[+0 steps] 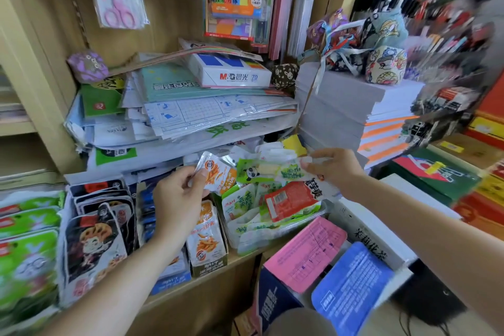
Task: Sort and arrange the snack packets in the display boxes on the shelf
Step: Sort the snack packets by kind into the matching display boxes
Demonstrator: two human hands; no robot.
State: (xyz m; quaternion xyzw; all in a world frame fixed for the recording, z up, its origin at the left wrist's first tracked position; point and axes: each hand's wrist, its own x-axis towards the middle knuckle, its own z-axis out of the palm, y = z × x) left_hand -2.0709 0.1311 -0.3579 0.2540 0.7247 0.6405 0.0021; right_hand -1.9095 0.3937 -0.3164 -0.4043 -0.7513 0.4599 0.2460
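Left hand point(177, 194) pinches tilted orange-and-white foil snack packet point(218, 176) by its edge, matching cardboard display box point(210, 264) just below that hand; right hand point(334, 169) pinches green-and-white plastic packet point(289, 172).

orange-white packet point(218, 175) tilted above display box point(210, 267); green-white packet point(289, 173) aloft beside it

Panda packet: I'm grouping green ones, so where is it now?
Head view, centre: the panda packet sits atop the pile of green packets, between the orange packet in the left hand and the pale packet in the right hand.
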